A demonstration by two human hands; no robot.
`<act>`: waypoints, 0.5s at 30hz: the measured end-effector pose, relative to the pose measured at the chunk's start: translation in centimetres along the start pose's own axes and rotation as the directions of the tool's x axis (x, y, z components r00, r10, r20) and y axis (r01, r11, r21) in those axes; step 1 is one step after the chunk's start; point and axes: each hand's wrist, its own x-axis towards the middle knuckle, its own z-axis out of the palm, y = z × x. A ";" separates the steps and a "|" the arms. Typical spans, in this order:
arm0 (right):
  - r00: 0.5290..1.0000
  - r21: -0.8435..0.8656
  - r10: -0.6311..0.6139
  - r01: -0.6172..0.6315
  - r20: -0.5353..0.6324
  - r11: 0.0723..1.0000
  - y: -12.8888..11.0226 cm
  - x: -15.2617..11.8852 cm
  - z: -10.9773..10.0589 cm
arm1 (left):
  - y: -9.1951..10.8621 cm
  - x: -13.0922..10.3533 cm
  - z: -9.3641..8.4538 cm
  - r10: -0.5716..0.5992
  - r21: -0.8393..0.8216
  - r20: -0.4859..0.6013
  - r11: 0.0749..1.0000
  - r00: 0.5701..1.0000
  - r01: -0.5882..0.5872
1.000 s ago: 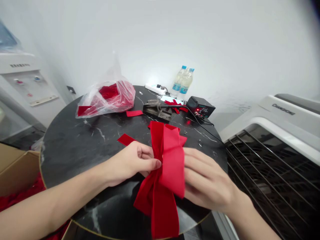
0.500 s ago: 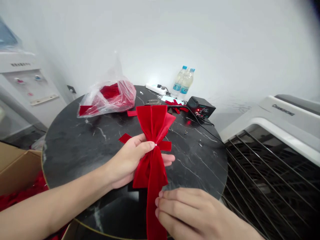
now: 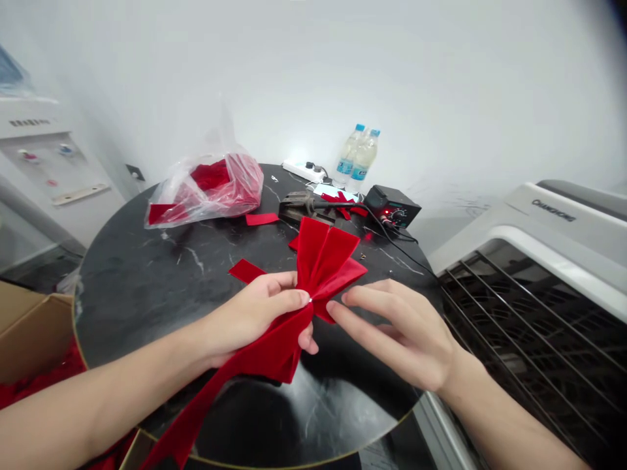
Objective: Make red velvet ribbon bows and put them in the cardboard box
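Observation:
A red velvet bow (image 3: 326, 258) is pinched at its gathered middle between the thumb and fingers of my left hand (image 3: 267, 303). The thumb lies beside a small pale bead at the centre. One long ribbon tail (image 3: 206, 395) runs from the bow down to the lower left, passing under my left wrist. My right hand (image 3: 396, 326) is at the bow's right side, its fingers stretched and apart. Its fingertips are at the short red end by the knot; whether they touch it I cannot tell. The back of the bow is hidden.
On the round black table (image 3: 161, 294) are a plastic bag of red fabric (image 3: 210, 186), red ribbon pieces (image 3: 262, 219), a soldering iron stand (image 3: 296, 207), a control box (image 3: 392, 205), a power strip (image 3: 304, 171) and water bottles (image 3: 362, 156). A cardboard box (image 3: 34, 326) stands left, an air cooler (image 3: 539, 294) right.
The bow has tilted clockwise in my left hand, and its long tail has swung to the lower left. My right hand has left the tail and moved up beside the knot.

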 end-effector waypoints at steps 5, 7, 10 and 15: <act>0.970 -0.122 -0.232 0.239 0.073 0.963 0.3 0.3 0.0 | 0.2 -0.3 0.0 -0.071 0.159 -0.033 0.984 0.997 0.075; 0.975 -0.108 -0.199 0.209 0.099 0.972 0.4 0.1 0.2 | 0.2 -0.3 0.0 -0.094 0.252 -0.058 0.962 0.994 0.106; 0.973 -0.107 -0.147 0.167 0.179 0.980 0.4 -0.2 0.8 | 0.4 -0.3 -0.1 -0.061 0.312 -0.081 0.947 0.995 0.083; 0.961 -0.086 -0.065 0.091 0.270 0.992 0.0 0.1 1.7 | 0.5 -0.5 -0.6 -0.097 0.277 -0.032 0.955 0.995 0.102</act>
